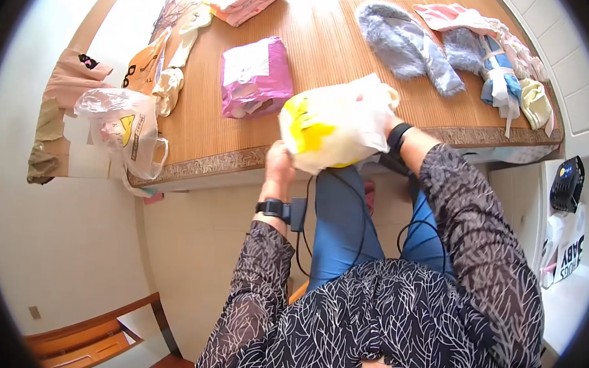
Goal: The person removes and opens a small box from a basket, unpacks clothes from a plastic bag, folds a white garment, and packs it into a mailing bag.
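- We are holding a white and yellow bag (339, 122) in front of us, over the near edge of the mat (324, 37).
- Our left hand (279, 164) is closing its fingers on the bag's near left edge, as far as the blur is letting us tell.
- Our right hand (391, 122) is meeting the right end, but the bag is hiding the fingers, so we cannot tell whether they are gripping.
- For a steady hold, we are best supporting both ends evenly, since the thin plastic is looking soft and likely to sag or slip.
- We are judging a gentle pull safer than a sharp one; creased plastic like this could be tearing.
- We are minding the purple package (277, 82), which is lying just beyond the bag to the left.
- We are also watching the black cable (364, 219), which is hanging by our legs and could be snagging.
- Clear of our hands, a fluffy grey garment (397, 42) is lying far right, and a clear bag (106, 115) is sitting left.
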A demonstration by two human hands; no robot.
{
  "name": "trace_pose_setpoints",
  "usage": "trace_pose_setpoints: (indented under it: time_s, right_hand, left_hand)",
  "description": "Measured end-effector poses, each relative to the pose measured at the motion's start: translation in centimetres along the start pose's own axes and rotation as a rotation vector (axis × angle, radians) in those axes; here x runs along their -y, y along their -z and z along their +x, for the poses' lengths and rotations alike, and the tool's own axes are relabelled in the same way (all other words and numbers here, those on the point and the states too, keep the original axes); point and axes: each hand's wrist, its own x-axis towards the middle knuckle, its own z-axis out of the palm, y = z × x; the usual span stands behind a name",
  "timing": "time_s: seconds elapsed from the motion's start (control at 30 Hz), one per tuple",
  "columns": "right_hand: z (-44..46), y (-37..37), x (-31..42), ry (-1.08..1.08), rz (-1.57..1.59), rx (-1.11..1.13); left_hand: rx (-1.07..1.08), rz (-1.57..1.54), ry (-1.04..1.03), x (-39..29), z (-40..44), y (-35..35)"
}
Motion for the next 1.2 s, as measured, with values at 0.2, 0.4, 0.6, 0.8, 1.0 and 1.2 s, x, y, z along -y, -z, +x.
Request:
trace_pose_setpoints:
  time_s: [0.2, 0.4, 0.6, 0.8, 1.0, 1.2]
  right_hand:
    - [-1.7, -0.6, -9.8, -0.096, 0.499, -0.404]
    - [-3.4, 3.2, -14.6, -0.345, 1.351, -0.216]
    - [-2.2, 5.0, -16.4, -0.413, 1.383, -0.636]
    - [-4.0, 3.4, -11.5, -0.352, 0.529, -0.828]
    - [0.9, -2.9, 3.2, 0.465, 1.247, -0.43]
    - [4.1, -1.5, 9.4, 0.322, 0.664, -0.237]
  left_hand:
    - [0.059, -0.216, 0.099, -3.1, -2.1, 6.6]
    - [0.137, -0.345, 0.123, -2.4, -1.8, 8.2]
    - [0.064, -0.303, 0.075, -2.5, -3.0, 7.4]
    - [-0.013, -0.273, 0.081, -3.1, -4.5, 6.7]
    - [-0.052, -0.135, 0.04, -2.6, -5.2, 6.2]
    - [0.146, 0.009, 0.117, -1.9, -6.2, 4.2]
